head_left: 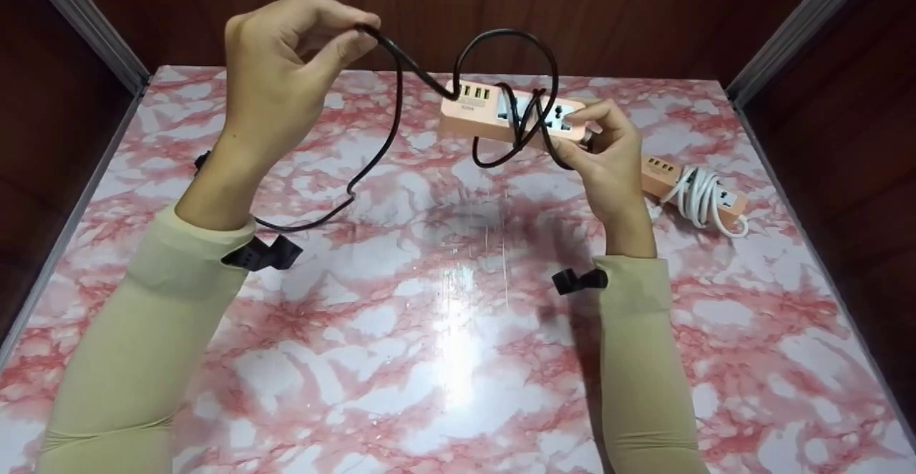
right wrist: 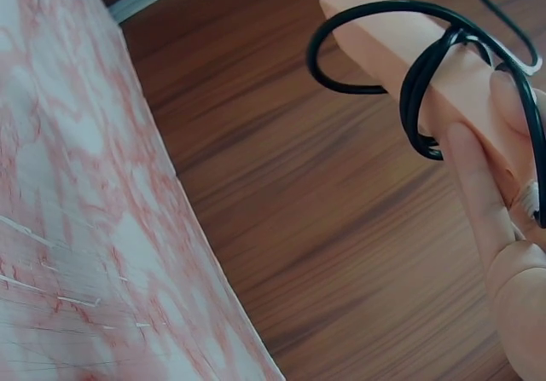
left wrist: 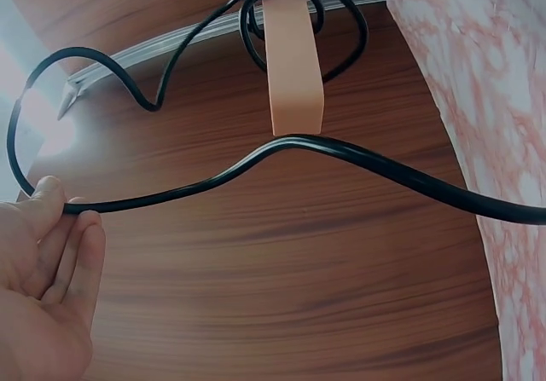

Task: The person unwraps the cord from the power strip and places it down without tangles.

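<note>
One bare left hand [head_left: 283, 66] is raised to the left of the peach power strip [head_left: 486, 112], its forearm slanting upward and its fingers pointing toward that strip. We see the thumb and fingertips clamped together on a black cord [left wrist: 341, 151], which runs across to loop around the strip and also droops down left of it. We find the strip held above the marbled table [head_left: 401, 359]. At the strip's right end, the right hand [head_left: 612, 155] grips with thumb and fingers, its forearm rising steeply. Farther right of the strip lies another strip [head_left: 658, 179], wound with white cord [head_left: 695, 198].
</note>
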